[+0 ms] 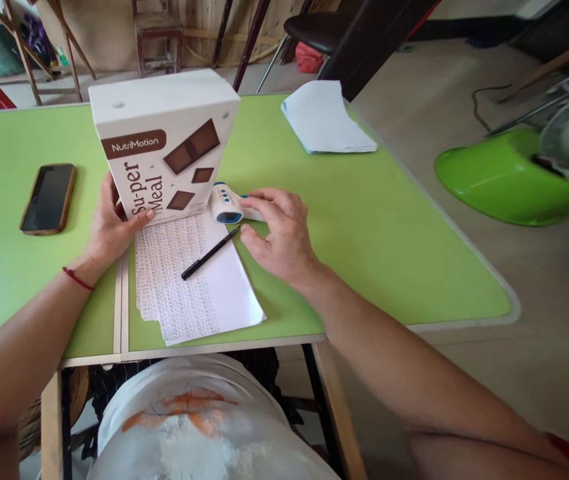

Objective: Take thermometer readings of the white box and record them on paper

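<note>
My left hand (114,223) grips the lower left edge of a white NutriMotion box (164,153), its thumb lying across the front. The box stands upright and tilted on the far end of a stack of handwritten papers (189,287). Beside the box's lower right corner lies a white and blue infrared thermometer (227,205). My right hand (281,230) is over the thermometer's handle, fingertips at it and thumb apart from them. A black pen (211,253) rests diagonally on the papers, its tip close to my right thumb.
A phone (48,199) in a brown case lies left on the green table (389,260). Folded white paper (327,120) sits near the far edge. A seam runs across the tabletop by the papers. Beyond the table are a green chair (494,177) and a wooden chair (158,30).
</note>
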A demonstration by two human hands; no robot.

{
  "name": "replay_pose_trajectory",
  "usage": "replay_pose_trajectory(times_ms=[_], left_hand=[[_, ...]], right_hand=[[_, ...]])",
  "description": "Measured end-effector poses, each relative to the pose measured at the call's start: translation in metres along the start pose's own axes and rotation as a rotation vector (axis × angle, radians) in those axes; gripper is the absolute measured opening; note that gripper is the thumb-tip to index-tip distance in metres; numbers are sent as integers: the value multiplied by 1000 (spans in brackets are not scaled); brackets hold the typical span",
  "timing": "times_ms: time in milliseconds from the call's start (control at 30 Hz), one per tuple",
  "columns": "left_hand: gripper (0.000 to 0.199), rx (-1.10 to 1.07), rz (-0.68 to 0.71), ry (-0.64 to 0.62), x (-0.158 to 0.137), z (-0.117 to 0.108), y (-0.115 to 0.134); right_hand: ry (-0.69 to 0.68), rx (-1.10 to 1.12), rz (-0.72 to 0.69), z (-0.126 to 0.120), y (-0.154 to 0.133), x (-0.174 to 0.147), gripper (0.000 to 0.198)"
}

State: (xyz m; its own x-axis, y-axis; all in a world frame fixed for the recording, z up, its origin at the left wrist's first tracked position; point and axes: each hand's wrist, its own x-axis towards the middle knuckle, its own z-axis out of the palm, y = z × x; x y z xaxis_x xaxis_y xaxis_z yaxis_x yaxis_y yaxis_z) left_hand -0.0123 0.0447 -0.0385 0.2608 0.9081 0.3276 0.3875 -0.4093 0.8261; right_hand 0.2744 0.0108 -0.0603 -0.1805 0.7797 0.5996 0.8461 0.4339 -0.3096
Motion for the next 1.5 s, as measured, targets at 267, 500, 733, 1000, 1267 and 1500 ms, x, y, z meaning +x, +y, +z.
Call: replay_pose_trajectory(times_ms=[267,500,733,1000,1267,1500], left_hand=[[72,7,-39,187,-10,-3,17],[55,-124,-216,151,-24,-7,42],[52,-114,-226,23,-27,-7,41],[46,-56,-172,-123,-26,-12,47],[66,-155,-187,-52,-29,2,36],[57,-394,-215,-235,-29,-12,62]], right_hand=[[-467,-64,36,8,30,43,31],[-108,195,146,-19,38,50,25],[-125,1208,410,-62,-54,19,24],[-382,1429,707,-27,-105,-45,23],[-333,1381,821,-16,-113,-53,30],[-413,1440,819,-39,-120,-69,30]])
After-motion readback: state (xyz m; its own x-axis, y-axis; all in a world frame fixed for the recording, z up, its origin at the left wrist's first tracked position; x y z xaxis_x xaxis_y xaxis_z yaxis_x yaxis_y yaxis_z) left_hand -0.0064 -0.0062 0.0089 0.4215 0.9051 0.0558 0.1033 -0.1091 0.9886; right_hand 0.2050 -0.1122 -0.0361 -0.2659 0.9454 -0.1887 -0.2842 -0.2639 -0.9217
